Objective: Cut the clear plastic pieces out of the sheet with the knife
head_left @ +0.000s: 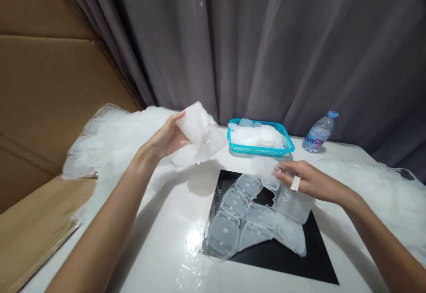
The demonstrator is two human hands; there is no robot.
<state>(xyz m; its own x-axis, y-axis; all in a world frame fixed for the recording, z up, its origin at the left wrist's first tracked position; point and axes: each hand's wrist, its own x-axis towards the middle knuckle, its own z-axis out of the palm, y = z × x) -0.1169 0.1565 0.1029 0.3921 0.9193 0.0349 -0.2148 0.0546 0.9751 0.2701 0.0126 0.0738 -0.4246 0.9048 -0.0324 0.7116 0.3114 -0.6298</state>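
My left hand (169, 136) is raised above the white table and grips a bunch of thin, translucent white plastic pieces (203, 131). Over the upper right of a black mat (262, 257), my right hand (296, 175) pinches a similar translucent plastic piece (296, 206); a small white band sits around one finger. Several frosted plastic pieces with rounded corners (234, 202) lie joined or edge to edge on the mat, with a black gap showing among them. Whether the pinched piece is attached to that sheet I cannot tell.
A turquoise basket (258, 152) filled with white translucent pieces stands at the back. Right of it is a water bottle (318, 134). Large heaps of the same material lie at left (116, 137) and right (382, 195). Cardboard (49, 84) borders the left; a grey curtain (246, 53) hangs behind.
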